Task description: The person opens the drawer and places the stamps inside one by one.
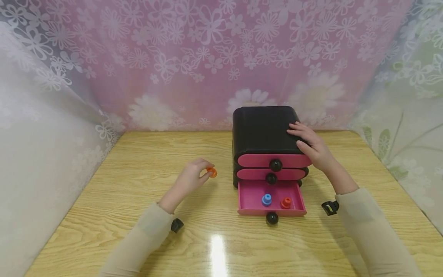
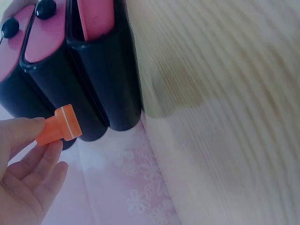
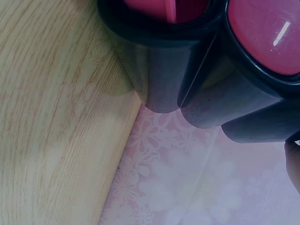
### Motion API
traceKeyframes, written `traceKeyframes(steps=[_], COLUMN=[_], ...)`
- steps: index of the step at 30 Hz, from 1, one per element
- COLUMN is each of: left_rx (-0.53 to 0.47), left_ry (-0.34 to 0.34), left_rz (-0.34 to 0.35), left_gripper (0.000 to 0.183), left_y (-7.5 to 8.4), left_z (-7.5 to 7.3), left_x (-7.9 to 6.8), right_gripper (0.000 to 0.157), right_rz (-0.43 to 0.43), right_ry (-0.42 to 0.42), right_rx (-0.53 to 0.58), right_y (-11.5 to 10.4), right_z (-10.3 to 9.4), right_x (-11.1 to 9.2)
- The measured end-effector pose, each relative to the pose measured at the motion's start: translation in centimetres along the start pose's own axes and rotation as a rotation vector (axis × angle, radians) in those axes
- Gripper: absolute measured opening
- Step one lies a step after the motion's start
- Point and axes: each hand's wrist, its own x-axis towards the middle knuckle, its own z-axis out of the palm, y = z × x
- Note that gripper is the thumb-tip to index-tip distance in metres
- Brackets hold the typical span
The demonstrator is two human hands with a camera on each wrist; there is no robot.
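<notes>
My left hand [image 1: 189, 177] pinches a small orange toy stamp [image 2: 60, 125] between thumb and fingers, raised to the left of a black drawer unit [image 1: 266, 129]. The stamp has a wide end and a narrower grip. My right hand [image 1: 313, 148] rests on the unit's top right edge, fingers extended; only a sliver of it shows in the right wrist view. The lowest pink drawer [image 1: 250, 194] is pulled out. Inside it a blue stamp [image 1: 266, 199] stands left of a red stamp [image 1: 285, 203]. The two upper drawers are closed.
The unit stands on a wood-grain table [image 1: 145, 169], towards its back. A pink flowered curtain [image 1: 194, 69] hangs behind, with pale curtains at both sides. Round black knobs [image 1: 272, 218] stick out from the drawer fronts.
</notes>
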Motion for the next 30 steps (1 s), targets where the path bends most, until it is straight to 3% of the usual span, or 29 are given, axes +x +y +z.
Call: traceKeyframes(steps=[17,30], left_rx=[-0.030,-0.040], left_ry=[-0.008,-0.081], left_rz=[0.190,0.255], left_gripper=[0.014,0.016], left_y=[3.1,5.7], left_z=[1.2,2.5], left_x=[0.2,1.0], right_gripper=[0.033,0.033], right_rz=[-0.007,-0.008], right_ry=[0.004,0.004], right_rx=[-0.013,-0.012], right_y=[-0.2,-0.1], right_z=[0.0,0.0], right_x=[0.0,0.0])
